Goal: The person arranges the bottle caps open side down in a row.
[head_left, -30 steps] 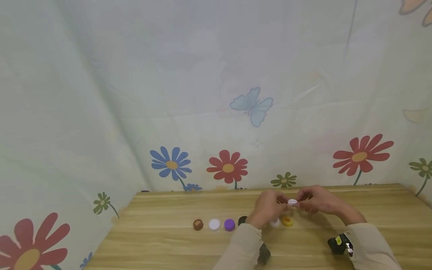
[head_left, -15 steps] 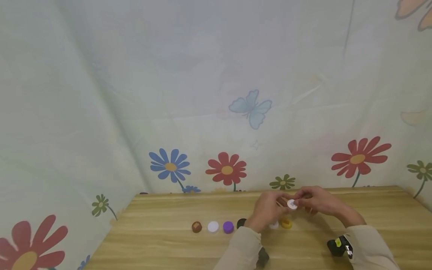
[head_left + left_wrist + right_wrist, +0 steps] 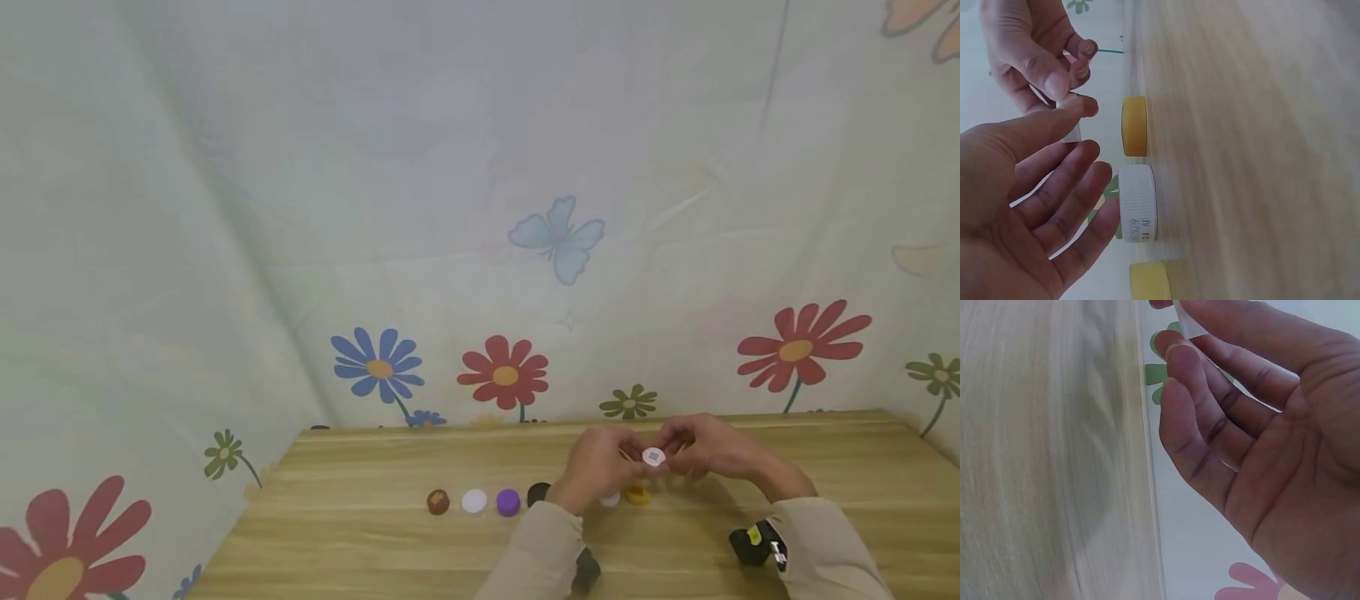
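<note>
Over the table's far right part, both hands pinch a small white bottle cap (image 3: pixel 654 457) between them. Its flat face, with a grey mark in the middle, is turned up toward the head camera. My left hand (image 3: pixel 600 462) holds its left edge with thumb and forefinger, the other fingers spread in the left wrist view. From the other side my right hand (image 3: pixel 712 450) grips it between thumb and fingertips. In the right wrist view only a bit of the white cap (image 3: pixel 1190 325) shows at the top. Just below the hands lie a yellow cap (image 3: pixel 637 495) and a white cap (image 3: pixel 610 499).
Further left along the same row are a black cap (image 3: pixel 537 494), partly behind the left wrist, a purple cap (image 3: pixel 507 502), a white cap (image 3: pixel 474 502) and a brown cap (image 3: pixel 438 502). A flower-printed cloth (image 3: pixel 420 250) hangs behind the wooden table (image 3: pixel 337 533).
The white cap has been tilted between the fingers, so its flat face with the grey mark now shows more fully. Both hands have stayed nearly in place; the row of caps is unchanged.
</note>
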The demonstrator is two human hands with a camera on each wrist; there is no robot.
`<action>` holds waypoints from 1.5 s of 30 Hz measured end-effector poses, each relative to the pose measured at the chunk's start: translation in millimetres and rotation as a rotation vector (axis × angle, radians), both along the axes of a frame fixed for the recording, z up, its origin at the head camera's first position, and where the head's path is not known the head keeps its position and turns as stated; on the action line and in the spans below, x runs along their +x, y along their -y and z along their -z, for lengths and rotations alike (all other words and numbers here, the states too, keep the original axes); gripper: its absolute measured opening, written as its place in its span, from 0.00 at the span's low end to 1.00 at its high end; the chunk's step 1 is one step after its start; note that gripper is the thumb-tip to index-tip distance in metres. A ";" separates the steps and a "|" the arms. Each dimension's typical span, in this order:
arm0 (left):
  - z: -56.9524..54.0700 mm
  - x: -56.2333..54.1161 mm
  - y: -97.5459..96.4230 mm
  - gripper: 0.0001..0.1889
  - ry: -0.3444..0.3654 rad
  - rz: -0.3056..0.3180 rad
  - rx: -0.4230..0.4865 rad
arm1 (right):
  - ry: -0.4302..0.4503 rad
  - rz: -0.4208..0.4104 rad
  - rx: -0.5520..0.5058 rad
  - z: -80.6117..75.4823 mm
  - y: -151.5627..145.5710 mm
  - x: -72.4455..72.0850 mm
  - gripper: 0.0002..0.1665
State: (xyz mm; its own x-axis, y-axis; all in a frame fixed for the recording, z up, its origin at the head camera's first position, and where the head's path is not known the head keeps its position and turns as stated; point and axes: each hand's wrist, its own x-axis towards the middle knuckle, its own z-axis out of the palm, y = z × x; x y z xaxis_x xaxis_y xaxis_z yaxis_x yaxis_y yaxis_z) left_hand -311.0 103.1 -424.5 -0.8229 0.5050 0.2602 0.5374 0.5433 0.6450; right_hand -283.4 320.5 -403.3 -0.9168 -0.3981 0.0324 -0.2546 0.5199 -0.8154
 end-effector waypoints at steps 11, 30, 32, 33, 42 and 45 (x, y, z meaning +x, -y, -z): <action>0.8 4.5 -4.9 0.06 -0.037 0.057 -0.095 | 0.022 -0.061 0.017 4.1 -4.1 3.9 0.10; 6.0 8.6 -12.8 0.07 -0.049 0.002 -0.225 | 0.014 -0.056 0.087 13.4 -4.4 6.0 0.12; 6.2 9.5 -13.2 0.06 -0.048 0.004 -0.226 | 0.018 -0.059 0.081 14.4 -4.5 6.0 0.12; 6.3 9.8 -13.3 0.06 -0.052 0.005 -0.229 | 0.021 -0.062 0.078 14.7 -4.6 6.0 0.12; 3.1 13.9 -12.9 0.05 -0.064 0.019 -0.248 | 0.022 -0.085 0.076 15.8 -4.7 5.9 0.12; 2.3 15.0 -13.3 0.05 -0.076 0.013 -0.272 | 0.040 -0.079 0.077 16.5 -4.7 5.8 0.12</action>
State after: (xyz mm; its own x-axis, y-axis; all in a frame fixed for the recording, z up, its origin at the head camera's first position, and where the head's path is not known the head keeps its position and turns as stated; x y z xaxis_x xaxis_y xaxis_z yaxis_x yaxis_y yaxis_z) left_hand -296.0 116.4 -426.8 -0.7990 0.5754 0.1747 0.5870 0.6832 0.4343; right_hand -277.5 325.2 -419.9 -0.8824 -0.4690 -0.0368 -0.2655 0.5611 -0.7840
